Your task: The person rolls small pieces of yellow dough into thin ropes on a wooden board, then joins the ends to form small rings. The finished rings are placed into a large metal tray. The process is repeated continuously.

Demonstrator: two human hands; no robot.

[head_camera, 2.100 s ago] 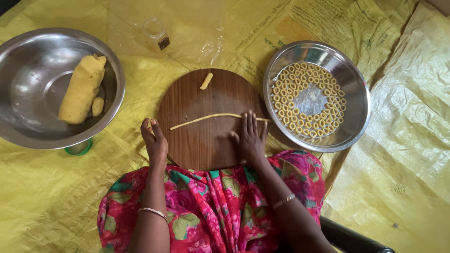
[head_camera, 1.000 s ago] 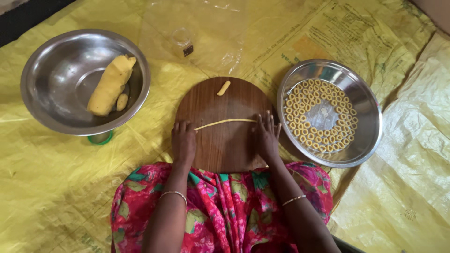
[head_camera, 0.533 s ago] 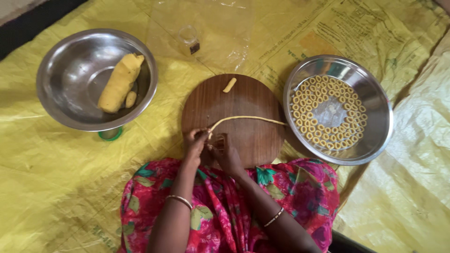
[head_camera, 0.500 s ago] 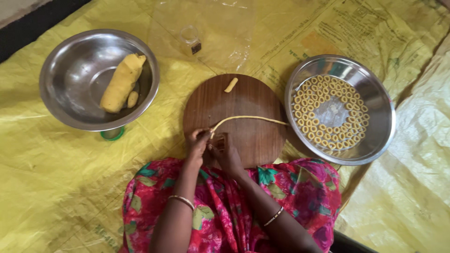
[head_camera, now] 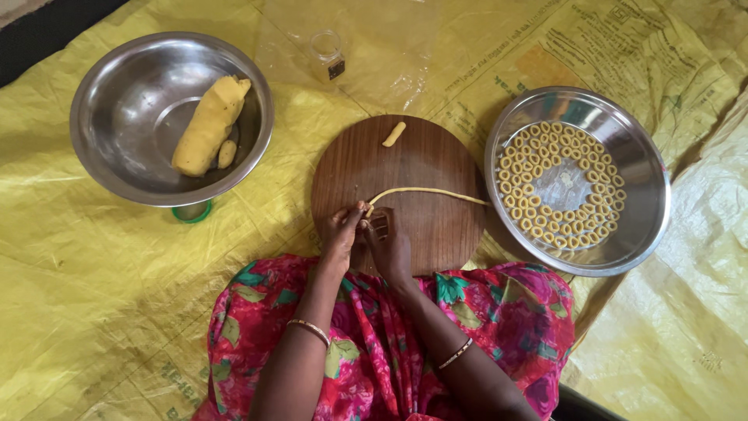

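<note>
My left hand (head_camera: 340,234) and right hand (head_camera: 389,243) bare, thin bangle on each wrist, pink floral dress (head_camera: 499,320) with green leaves

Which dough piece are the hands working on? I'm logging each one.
The long thin dough rope on the round board; both hands pinch its left end. The short stub lies untouched.

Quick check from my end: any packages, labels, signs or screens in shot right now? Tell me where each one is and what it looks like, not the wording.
Small clear jar: top centre, on a clear plastic sheet, with a small dark label on its side.
Yellow plastic sheet: covers the floor, with faint dark print at top right and bottom left.
No signs or screens.
</note>
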